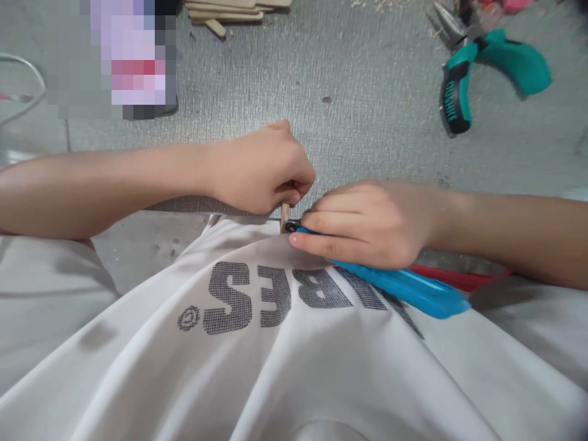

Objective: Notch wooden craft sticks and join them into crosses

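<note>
My left hand (271,165) is closed in a fist around a thin wooden stick (285,214), whose lower end sticks out below the fingers at the table's front edge. My right hand (372,223) is wrapped round a blue-handled cutter (404,291). The cutter's dark front end is close beside the stick, and I cannot tell whether they touch. Its blade is not visible. The blue handle extends to the lower right, over the white printed shirt (160,367). Both hands are close together.
Pliers with teal and black handles (459,92) lie at the upper right. Several flat wooden craft sticks (225,9) are stacked at the top. A blurred-out pinkish-purple item (133,55) is at the upper left, near a pale cable (39,73). Something red (454,278) shows below my right wrist.
</note>
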The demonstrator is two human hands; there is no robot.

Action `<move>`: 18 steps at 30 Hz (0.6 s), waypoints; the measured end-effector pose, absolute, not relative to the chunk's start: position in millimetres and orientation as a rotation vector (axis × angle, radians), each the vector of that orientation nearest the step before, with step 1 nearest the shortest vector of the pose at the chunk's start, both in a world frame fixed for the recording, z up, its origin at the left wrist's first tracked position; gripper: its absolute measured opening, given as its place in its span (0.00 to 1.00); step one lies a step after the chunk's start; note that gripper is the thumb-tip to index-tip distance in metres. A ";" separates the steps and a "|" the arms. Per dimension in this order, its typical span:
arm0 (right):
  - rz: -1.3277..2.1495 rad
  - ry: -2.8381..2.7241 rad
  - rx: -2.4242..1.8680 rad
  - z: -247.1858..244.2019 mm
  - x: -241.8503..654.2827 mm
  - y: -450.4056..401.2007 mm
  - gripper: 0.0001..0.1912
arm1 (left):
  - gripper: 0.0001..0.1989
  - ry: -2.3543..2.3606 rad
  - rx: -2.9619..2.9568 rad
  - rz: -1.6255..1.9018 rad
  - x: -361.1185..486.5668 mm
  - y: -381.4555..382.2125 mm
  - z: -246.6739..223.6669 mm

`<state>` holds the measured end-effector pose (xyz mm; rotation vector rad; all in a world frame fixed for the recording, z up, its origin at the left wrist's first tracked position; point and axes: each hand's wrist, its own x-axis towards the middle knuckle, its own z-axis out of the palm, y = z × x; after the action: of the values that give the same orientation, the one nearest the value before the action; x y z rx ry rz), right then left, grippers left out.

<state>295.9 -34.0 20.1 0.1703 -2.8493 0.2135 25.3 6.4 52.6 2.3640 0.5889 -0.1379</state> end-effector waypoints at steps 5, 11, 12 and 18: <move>0.217 -2.894 0.168 21.8 294.3 -37.1 0.21 | 0.13 0.573 2.376 -0.107 24.4 7.5 50.5; 0.169 -2.900 0.047 30.1 286.6 -47.2 0.18 | 0.14 0.614 2.391 -0.156 26.5 7.2 53.0; 0.165 -2.889 0.007 31.1 285.3 -50.5 0.18 | 0.14 0.617 2.392 -0.155 25.7 7.2 53.3; 0.012 -2.771 0.081 28.9 282.9 -58.6 0.12 | 0.14 0.568 2.371 -0.084 22.0 7.1 52.9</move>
<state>282.9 -58.6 28.9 0.0813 -2.7709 0.0117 22.0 7.1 52.9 2.3709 0.5677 -0.0844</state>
